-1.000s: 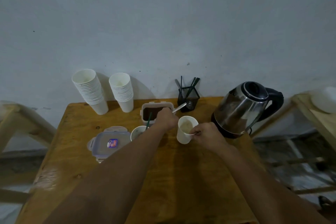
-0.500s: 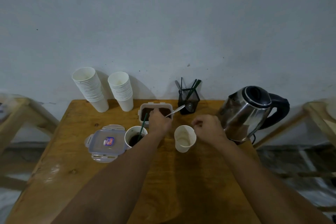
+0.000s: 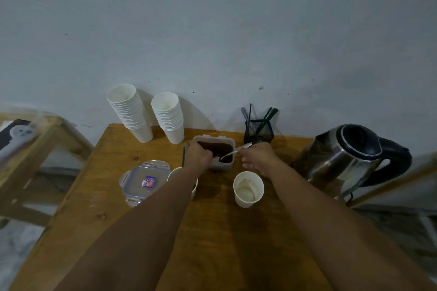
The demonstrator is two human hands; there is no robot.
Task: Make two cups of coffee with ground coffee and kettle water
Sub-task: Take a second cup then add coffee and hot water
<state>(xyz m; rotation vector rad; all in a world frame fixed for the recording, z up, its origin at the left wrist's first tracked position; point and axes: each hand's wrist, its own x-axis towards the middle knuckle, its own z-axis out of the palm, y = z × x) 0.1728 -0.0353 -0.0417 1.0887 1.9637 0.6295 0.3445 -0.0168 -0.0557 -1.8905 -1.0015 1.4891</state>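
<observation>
1. The right hand (image 3: 256, 157) is at the right end of the ground coffee container (image 3: 214, 154). Its fingertips appear to pinch the handle end of a metal spoon (image 3: 233, 153), though the contact itself is small and dim.
2. From that hand the spoon slants down and left over the container's rim, and its bowl lies in the dark ground coffee (image 3: 216, 149).
3. The left hand (image 3: 198, 157) has its fingers curled over the container's left side, gripping its near wall; the fingertips are hidden.
4. The container sits open on the wooden table (image 3: 106, 208), between the two hands.
5. Near the right forearm stands an upright paper cup (image 3: 248, 188), apart from both hands, its pale inside showing a faint residue at the bottom.
6. A second paper cup (image 3: 172, 172) is mostly hidden under the left forearm; a green stirrer (image 3: 183, 156) rises from it just left of the left hand.
7. The container's clear lid (image 3: 144, 181) lies flat to the left of that cup.
8. Two stacks of paper cups (image 3: 132, 113) stand at the table's back edge, a black holder of stirrers (image 3: 259, 131) stands behind the right hand, and a steel electric kettle (image 3: 347, 160) stands at the far right.
</observation>
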